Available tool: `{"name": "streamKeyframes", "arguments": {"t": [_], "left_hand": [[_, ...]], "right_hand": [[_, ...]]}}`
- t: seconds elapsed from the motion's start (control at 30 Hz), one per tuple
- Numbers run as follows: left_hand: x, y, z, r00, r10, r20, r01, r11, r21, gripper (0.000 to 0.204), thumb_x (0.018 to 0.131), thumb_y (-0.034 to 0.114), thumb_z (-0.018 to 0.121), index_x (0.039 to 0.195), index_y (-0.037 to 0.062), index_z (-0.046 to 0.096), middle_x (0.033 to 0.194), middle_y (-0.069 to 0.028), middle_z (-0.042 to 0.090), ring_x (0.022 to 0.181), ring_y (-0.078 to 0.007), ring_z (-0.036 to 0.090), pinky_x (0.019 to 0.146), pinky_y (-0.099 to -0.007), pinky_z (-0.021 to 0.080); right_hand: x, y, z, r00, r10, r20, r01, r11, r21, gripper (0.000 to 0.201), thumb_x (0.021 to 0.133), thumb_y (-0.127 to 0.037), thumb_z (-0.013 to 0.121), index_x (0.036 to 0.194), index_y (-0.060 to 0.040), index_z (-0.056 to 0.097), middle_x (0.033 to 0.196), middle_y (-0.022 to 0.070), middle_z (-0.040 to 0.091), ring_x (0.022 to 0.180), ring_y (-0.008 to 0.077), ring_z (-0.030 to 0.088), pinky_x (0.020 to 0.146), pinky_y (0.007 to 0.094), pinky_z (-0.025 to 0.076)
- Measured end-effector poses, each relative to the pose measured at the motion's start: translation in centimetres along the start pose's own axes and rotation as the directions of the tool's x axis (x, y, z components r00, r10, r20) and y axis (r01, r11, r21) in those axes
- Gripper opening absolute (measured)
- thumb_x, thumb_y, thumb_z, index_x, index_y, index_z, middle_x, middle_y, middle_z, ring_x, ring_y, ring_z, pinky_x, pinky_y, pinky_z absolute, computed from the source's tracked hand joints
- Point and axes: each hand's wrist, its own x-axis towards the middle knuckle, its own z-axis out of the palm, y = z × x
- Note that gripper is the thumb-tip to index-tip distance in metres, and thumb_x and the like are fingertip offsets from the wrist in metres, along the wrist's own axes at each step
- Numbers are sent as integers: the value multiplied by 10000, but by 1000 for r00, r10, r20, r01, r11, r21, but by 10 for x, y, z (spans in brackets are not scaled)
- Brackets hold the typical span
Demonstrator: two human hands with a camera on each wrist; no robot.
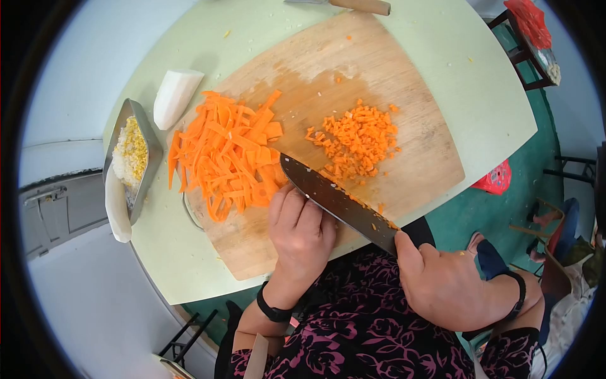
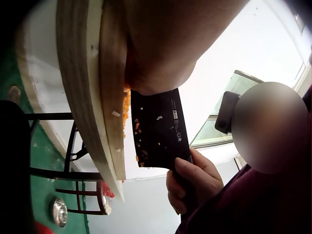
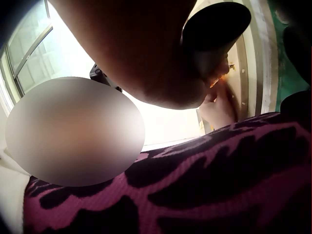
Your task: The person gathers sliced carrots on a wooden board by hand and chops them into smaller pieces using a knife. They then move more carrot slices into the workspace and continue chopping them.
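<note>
My right hand (image 1: 448, 284) grips the handle of a wide dark knife (image 1: 334, 202), seen in the left wrist view as a dark blade (image 2: 158, 129) with the right hand (image 2: 197, 183) behind it. Carrot bits cling to the blade. My left hand (image 1: 300, 230) has bent fingers against the blade's near side; orange carrot shows at the left hand (image 3: 220, 109) in the right wrist view, its fingertips partly hidden. Carrot strips (image 1: 227, 151) lie heaped left of the knife tip, and diced carrot (image 1: 363, 139) lies beyond the blade on the wooden board (image 1: 416, 126).
A peeled white radish piece (image 1: 177, 98) stands left of the board. Beside it, a metal tray (image 1: 153, 155) holds yellow and white bits, with a long white piece (image 1: 117, 205) at its edge. Another knife (image 1: 360, 6) lies at the far table edge. People sit at the right.
</note>
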Motion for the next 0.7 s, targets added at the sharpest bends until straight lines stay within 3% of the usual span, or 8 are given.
{"name": "streamKeyframes", "arguments": {"t": [0.1,0.2,0.3,0.4,0.5,0.6,0.7], "left_hand": [[1,0,0,1000,16,0,-16,1000,26,250,590,-94,660,834,-46,639,905,-155,612,865,-335,586,723,-369,491],[2,0,-2,999,35,2,-35,999,20,218,631,-83,678,842,-43,642,898,-144,611,856,-320,587,718,-358,493],[1,0,0,999,48,-26,-47,998,40,207,655,-74,694,853,-42,643,887,-138,612,840,-308,587,711,-351,493],[1,0,1,999,18,-42,-19,999,-28,214,659,-83,696,861,-40,642,884,-140,614,821,-307,586,706,-355,495],[0,0,1,997,5,-78,-7,1000,-24,230,650,-97,692,866,-39,640,883,-144,614,809,-309,588,698,-356,496],[-2,0,0,997,-10,-71,10,1000,-5,230,648,-104,686,863,-37,638,882,-147,613,803,-312,589,690,-353,495],[0,0,0,998,-1,-63,0,1000,-7,221,643,-105,681,850,-40,636,876,-151,611,797,-312,587,679,-347,492]], "right_hand": [[19,3,8,999,49,1,-49,994,96,294,766,-103,563,1019,43,535,540,52,511,407,174,553,355,303,417],[32,4,10,998,17,-56,-12,995,97,174,772,-88,558,907,1,494,520,72,526,410,202,566,364,322,430],[29,13,4,997,72,-39,-57,953,297,132,793,-101,568,819,-36,457,495,70,508,397,206,551,354,334,419],[21,13,-19,976,134,172,-180,940,289,199,871,-115,548,1030,0,516,626,121,575,529,295,587,477,388,460],[7,4,-16,989,112,92,-131,961,242,211,858,-110,564,1035,-2,522,625,109,576,507,285,579,455,381,452],[1,2,-1,992,70,-110,-44,974,224,158,808,-126,593,884,-15,510,500,32,442,353,191,484,326,331,384],[-1,2,-4,993,106,47,-114,969,221,227,841,-102,584,1028,13,528,604,92,553,460,259,553,412,359,433]]}}
